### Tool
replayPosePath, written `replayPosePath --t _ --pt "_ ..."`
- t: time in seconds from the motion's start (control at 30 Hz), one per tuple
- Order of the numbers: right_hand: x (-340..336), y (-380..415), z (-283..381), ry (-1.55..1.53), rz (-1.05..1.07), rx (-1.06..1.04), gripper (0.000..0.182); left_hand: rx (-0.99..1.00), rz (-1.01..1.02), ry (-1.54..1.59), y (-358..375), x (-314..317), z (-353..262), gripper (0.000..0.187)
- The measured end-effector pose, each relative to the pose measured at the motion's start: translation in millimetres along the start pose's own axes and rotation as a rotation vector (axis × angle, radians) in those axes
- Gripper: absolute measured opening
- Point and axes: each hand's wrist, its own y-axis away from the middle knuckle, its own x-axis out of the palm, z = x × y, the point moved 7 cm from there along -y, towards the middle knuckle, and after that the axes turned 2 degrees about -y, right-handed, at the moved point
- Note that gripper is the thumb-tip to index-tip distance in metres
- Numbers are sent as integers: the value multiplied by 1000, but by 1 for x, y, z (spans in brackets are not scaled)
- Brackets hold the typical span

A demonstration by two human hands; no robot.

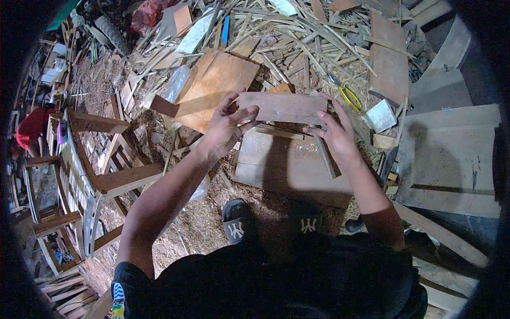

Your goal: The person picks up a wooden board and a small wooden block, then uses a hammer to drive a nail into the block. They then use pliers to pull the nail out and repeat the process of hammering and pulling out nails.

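A short rectangular wooden board (284,108) is held up level in front of me, one end in each hand. My left hand (231,122) grips its left end, with the thumb across the near face. At the other end, my right hand (336,127) is closed round the board, thumb on the face and fingers along the edge. Below it lies a wide wooden panel (265,165) on the sawdust-covered ground. A narrow wooden strip (326,157) rests over that panel, under my right hand; whether my fingers touch it cannot be made out.
Yellow-handled scissors or snips (350,98) lie beyond my right hand. A plywood sheet (218,85) is at the back left, near piled wood strips (324,37). A wooden frame (127,178) stands on the left, with a person in red (33,127) beyond. Large panels (449,154) lie right.
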Motion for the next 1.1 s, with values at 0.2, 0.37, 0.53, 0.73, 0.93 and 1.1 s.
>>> replayPosePath --t 0.2,0.37,0.53,0.73,0.93,1.1 --pt "1 0 2 -31 -1 -19 51 9 -2 28 -1 -3 3 62" --pt "6 3 9 31 56 -65 52 18 15 89 -3 -5 4 60" --pt "7 6 10 63 67 -60 53 7 1 117 -5 -9 6 59" --pt "-18 -3 -16 35 -55 -48 51 -2 -18 132 -4 -11 8 55" --pt "-6 4 -5 58 -7 -58 47 -16 -38 109 -4 -12 9 50" --pt "-3 3 -4 -5 -7 -57 41 -49 -42 86 -2 -12 8 48"
